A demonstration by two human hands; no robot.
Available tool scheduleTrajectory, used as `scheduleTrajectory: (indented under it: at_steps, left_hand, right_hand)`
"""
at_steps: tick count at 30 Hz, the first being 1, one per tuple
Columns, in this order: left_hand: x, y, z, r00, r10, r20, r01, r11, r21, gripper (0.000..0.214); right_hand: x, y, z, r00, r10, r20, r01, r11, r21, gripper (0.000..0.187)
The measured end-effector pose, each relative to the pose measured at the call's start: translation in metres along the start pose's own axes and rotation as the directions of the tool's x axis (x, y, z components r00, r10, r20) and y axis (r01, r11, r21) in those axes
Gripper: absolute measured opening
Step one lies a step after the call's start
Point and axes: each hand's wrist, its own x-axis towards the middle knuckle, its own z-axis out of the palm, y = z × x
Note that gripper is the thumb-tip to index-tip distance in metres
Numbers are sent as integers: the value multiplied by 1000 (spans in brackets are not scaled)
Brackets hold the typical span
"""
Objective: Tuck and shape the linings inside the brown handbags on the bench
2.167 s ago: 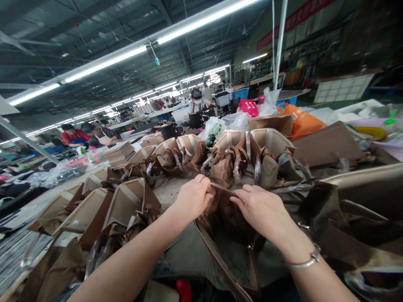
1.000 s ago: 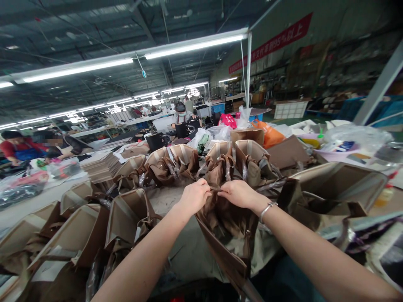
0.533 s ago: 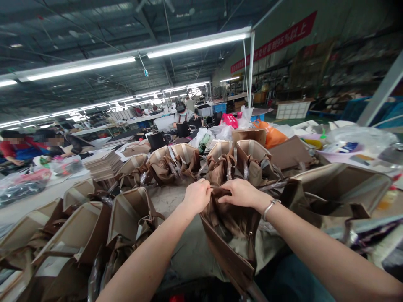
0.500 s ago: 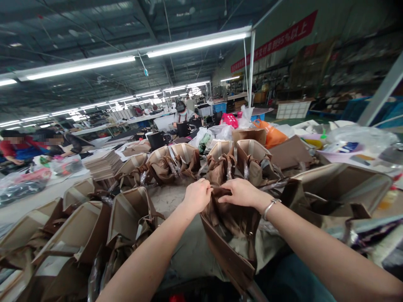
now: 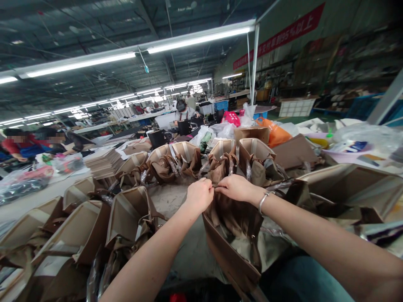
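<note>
Standing on the grey table (image 5: 171, 197) between the two forearms, the brown bag (image 5: 233, 239) has its stiff base panel nearest the camera and its gathered mouth at the far end. At that far top edge the left hand (image 5: 200, 196) and the right hand (image 5: 236, 188) meet, knuckles almost touching. Both are clenched. The left-hand fingers (image 5: 208, 187) curl into a fist around the fabric rim. The right-hand fingers (image 5: 222, 189) pinch the same rim just beside them, so the body of the bag lies below and nearer than both grips. A silver bracelet (image 5: 262, 202) circles the right wrist. Left of the left forearm, open bags (image 5: 126, 214) in the same brown and tan stand in a curving row. Just beyond the hands, two upright bags (image 5: 239, 157) show wrapped handles. Farther left lies a stack of flat board (image 5: 102, 163), and farther right an orange sack (image 5: 278, 134). At the far left, other people (image 5: 19, 144) are at another table.
</note>
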Motion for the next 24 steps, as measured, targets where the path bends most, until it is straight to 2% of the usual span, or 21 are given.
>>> scheduleTrajectory:
  at_steps: [4, 5, 8, 10, 14, 18, 21, 24]
  left_hand:
    - [-2, -1, -2, 1000, -4, 2, 5, 998, -65, 9]
    - [-3, -2, -3, 1000, -9, 8, 10, 995, -99, 14]
    - [-8, -6, -8, 995, -38, 93, 55, 981, -186, 53]
    - [-11, -10, -11, 984, -42, 171, 78, 975, -210, 69]
    - [-14, -21, -16, 971, -16, 239, 71, 972, -225, 53]
    - [-13, -33, -17, 960, 51, 276, 35, 955, -295, 43]
    - [-13, -39, -17, 958, 122, 261, -18, 930, -366, 39]
    - [-13, -41, -20, 952, 184, 246, -81, 922, -378, 34]
  right_hand:
    - [1, -5, 1, 998, 55, -14, -56, 998, -37, 35]
    - [1, -7, 1, 997, 72, -17, -73, 996, -42, 34]
    - [1, -12, 1, 992, 120, -35, -121, 991, -53, 32]
    - [2, -14, 2, 986, 158, -43, -161, 985, -61, 32]
    - [1, -11, 2, 979, 202, -1, -201, 978, -54, 38]
    - [-1, 2, -5, 996, 58, 65, -67, 987, 143, 43]
    - [1, 9, -9, 996, -86, 30, 76, 962, 261, 53]
    - [9, 8, -9, 989, -149, 3, 144, 964, 222, 34]
